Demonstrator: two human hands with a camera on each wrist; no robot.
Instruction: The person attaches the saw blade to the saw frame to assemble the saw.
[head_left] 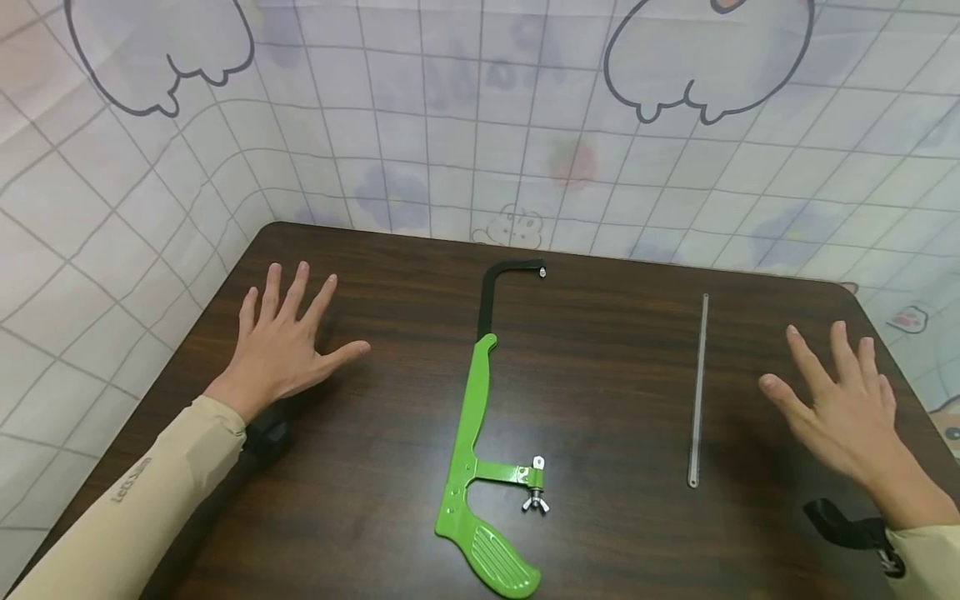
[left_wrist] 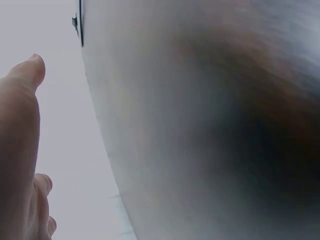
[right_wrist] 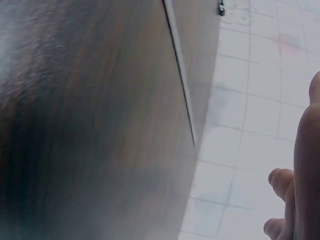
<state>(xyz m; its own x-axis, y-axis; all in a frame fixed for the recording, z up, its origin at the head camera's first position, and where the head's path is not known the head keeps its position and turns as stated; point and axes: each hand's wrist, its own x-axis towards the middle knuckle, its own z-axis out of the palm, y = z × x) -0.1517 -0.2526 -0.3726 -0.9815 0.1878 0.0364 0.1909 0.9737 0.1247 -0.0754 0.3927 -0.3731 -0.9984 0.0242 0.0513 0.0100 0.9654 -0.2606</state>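
Head view shows left hand [head_left: 279,354] and right hand [head_left: 843,408] splayed, flanking a hacksaw frame [head_left: 472,400].

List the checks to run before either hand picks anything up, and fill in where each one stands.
1. Left hand empty: ok, open at the left of the saw frame.
2. Right hand empty: ok, open at the right of the blade.
3. Saw frame lying fully on the table: ok.
4. Blade fitted in the saw frame: not ok, it lies apart, to the right.
5. Wing nut loose enough to turn: cannot tell from sight.
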